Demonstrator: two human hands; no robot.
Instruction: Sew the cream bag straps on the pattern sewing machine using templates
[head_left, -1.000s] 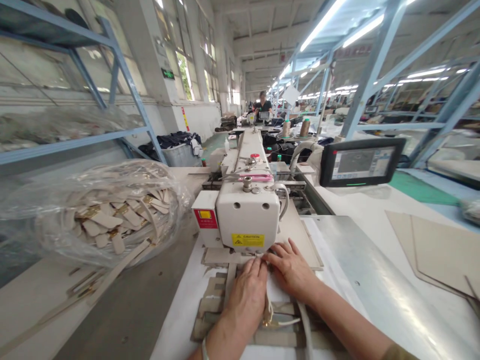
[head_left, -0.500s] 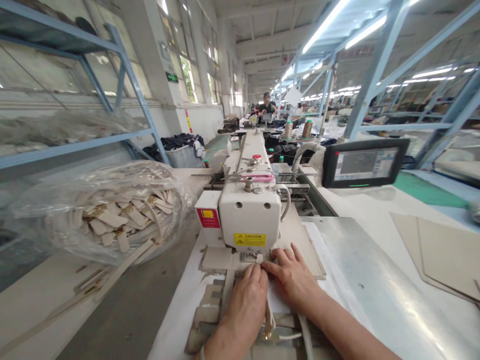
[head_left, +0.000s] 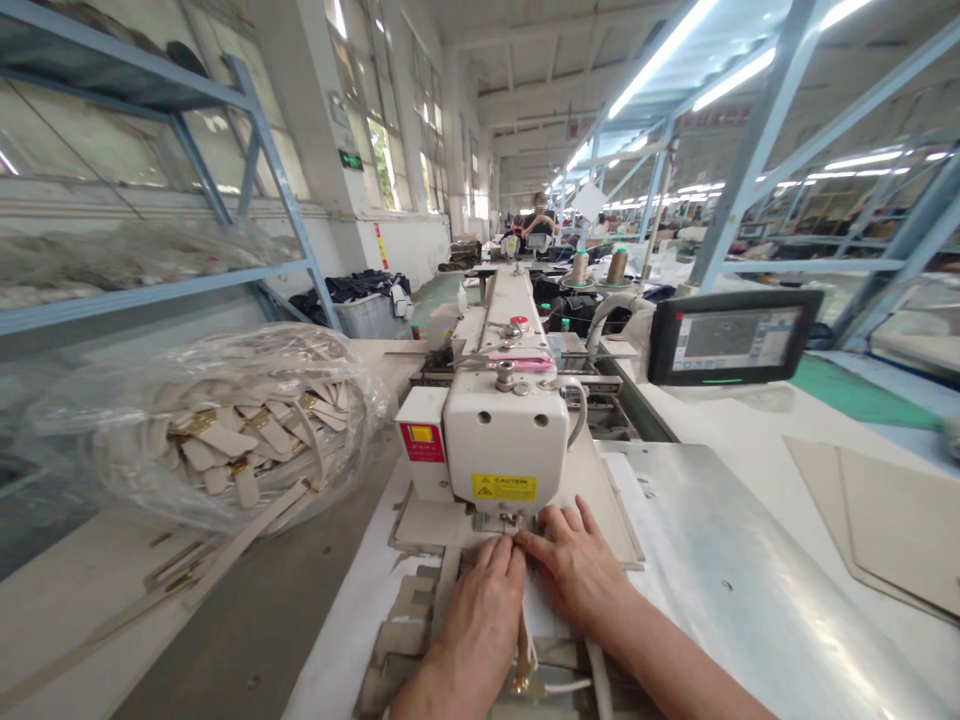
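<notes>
Just below the head of a white sewing machine point(head_left: 508, 425), my left hand point(head_left: 480, 610) presses its closed fingers down on a beige strap point(head_left: 527, 628). My right hand point(head_left: 577, 575) meets it from the other side, thumb and forefinger at the same spot by the needle, the other fingers raised a little. The strap runs out between my hands to a gold-coloured buckle point(head_left: 523, 680). Its end under my fingertips is hidden. Beneath lies a flat beige sewing template point(head_left: 429, 525) with cut-outs, on white sheeting point(head_left: 341, 610).
A clear plastic bag point(head_left: 360, 385) full of beige straps with gold buckles lies left. To the right stand a control screen point(head_left: 735, 338) and flat beige panels point(head_left: 900, 520). Thread cones point(head_left: 617, 266) stand behind. Blue shelving point(head_left: 285, 200) is at the left; another person point(head_left: 538, 218) sits farther back.
Both hands and the template have shifted slightly left relative to the machine head. The fingers stay together near the needle. The view has moved a little.
</notes>
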